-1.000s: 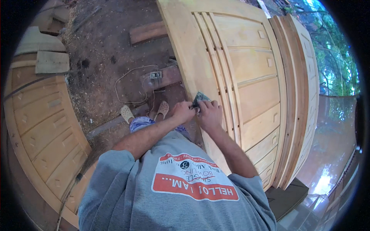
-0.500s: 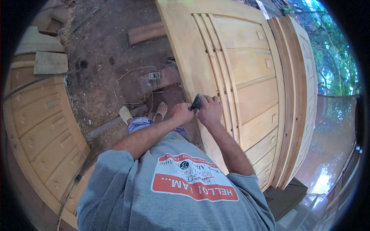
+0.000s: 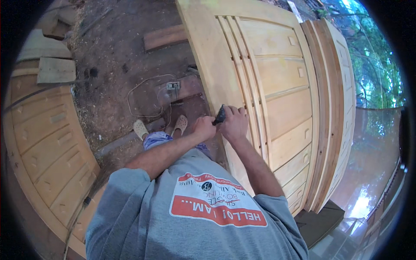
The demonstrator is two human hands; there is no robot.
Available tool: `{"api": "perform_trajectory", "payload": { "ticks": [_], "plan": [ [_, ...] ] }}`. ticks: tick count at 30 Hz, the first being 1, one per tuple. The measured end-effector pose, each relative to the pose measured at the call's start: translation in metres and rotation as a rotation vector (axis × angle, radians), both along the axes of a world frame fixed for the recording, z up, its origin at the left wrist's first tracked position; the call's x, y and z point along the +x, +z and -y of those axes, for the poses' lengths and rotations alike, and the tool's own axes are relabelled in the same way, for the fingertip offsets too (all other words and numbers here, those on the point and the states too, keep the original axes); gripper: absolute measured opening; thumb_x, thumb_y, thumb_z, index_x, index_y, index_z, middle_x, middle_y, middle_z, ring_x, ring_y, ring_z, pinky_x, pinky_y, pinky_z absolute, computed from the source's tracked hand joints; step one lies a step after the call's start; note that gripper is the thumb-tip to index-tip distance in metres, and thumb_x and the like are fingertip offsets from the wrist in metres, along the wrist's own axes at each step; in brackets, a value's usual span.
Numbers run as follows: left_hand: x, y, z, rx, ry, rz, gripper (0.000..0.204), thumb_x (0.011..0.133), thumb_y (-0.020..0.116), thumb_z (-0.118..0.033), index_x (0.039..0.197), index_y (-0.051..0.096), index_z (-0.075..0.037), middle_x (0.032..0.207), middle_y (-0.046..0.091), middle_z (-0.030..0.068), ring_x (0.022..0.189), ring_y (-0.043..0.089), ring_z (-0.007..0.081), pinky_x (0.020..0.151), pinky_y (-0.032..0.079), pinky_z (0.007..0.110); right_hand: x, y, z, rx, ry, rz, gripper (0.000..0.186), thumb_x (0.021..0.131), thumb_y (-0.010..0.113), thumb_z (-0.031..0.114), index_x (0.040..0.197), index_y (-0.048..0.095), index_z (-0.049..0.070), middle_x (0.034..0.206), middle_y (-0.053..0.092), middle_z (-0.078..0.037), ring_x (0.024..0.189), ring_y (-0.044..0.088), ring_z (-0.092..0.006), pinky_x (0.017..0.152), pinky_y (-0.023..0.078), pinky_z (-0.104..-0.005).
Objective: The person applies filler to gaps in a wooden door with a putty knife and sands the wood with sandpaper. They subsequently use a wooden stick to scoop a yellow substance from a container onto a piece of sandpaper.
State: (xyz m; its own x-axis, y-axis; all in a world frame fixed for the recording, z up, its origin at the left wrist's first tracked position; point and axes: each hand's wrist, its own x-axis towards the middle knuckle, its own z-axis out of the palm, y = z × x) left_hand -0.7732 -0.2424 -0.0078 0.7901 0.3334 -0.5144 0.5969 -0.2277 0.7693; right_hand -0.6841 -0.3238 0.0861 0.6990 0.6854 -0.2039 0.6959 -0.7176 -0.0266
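A small dark piece (image 3: 220,115), black and flat at its upper end, is held between my two hands over the near left edge of a pale wooden panelled door (image 3: 216,82). Its exact kind cannot be made out. My left hand (image 3: 204,127) is closed around its narrow lower end, just off the door's edge. My right hand (image 3: 235,125) has its fingers bent over the piece's other side, above the door's frame, and they hide part of it. Three narrow parallel strips (image 3: 248,69) run along the door beside my right hand.
More doors (image 3: 329,108) are stacked to the right. Another panelled door (image 3: 52,143) lies at the left with loose boards (image 3: 56,70) at its far end. On the dirt floor are an electrical socket box (image 3: 173,86), its looping cable (image 3: 130,104) and a wooden plank (image 3: 164,37).
My right hand and the dark piece have shifted very slightly, and the piece's upper end shows a little more. My left hand stays in nearly the same place.
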Motion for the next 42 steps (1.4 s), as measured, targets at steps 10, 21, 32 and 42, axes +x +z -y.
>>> {"api": "perform_trajectory", "payload": {
  "ticks": [10,21,32,42],
  "plan": [
    [0.0,-0.001,0.0,-0.003,-0.016,-0.017,0.031,0.083,0.072,-0.04,0.097,0.077,-0.013,0.096,0.073,0.0203,0.094,0.069,0.0416,0.084,0.054,0.051,0.0,-0.011,0.01,0.001,0.035,0.004,0.059,0.062,0.083,0.022,0.118,0.07,0.012,0.117,0.07,-0.008,0.105,0.061,-0.0323,0.085,0.049,-0.0462],
    [0.0,-0.006,0.0,0.004,-0.026,0.007,0.039,0.084,0.069,-0.049,0.101,0.077,-0.014,0.097,0.072,0.0219,0.096,0.069,0.0418,0.085,0.054,0.051,0.0,-0.013,0.015,0.025,-0.012,-0.004,0.044,0.075,0.071,0.018,0.119,0.069,0.011,0.115,0.07,-0.01,0.102,0.061,-0.0337,0.08,0.049,-0.0498],
    [-0.001,-0.007,0.0,-0.025,-0.016,0.007,0.048,0.082,0.069,-0.054,0.093,0.076,-0.008,0.087,0.072,0.0234,0.089,0.07,0.0407,0.081,0.053,0.05,-0.02,-0.013,0.054,0.031,-0.047,0.052,0.045,0.079,0.061,0.007,0.124,0.067,0.009,0.116,0.069,-0.009,0.103,0.059,-0.0337,0.086,0.048,-0.048],
    [0.0,-0.004,-0.001,-0.012,-0.044,0.009,0.05,0.084,0.067,-0.056,0.092,0.076,-0.008,0.091,0.073,0.0219,0.092,0.07,0.0402,0.083,0.053,0.051,-0.014,-0.012,0.062,-0.054,-0.123,0.031,0.042,0.079,0.063,0.009,0.12,0.068,0.009,0.114,0.068,-0.009,0.105,0.058,-0.034,0.087,0.047,-0.0482]
  ]
}}
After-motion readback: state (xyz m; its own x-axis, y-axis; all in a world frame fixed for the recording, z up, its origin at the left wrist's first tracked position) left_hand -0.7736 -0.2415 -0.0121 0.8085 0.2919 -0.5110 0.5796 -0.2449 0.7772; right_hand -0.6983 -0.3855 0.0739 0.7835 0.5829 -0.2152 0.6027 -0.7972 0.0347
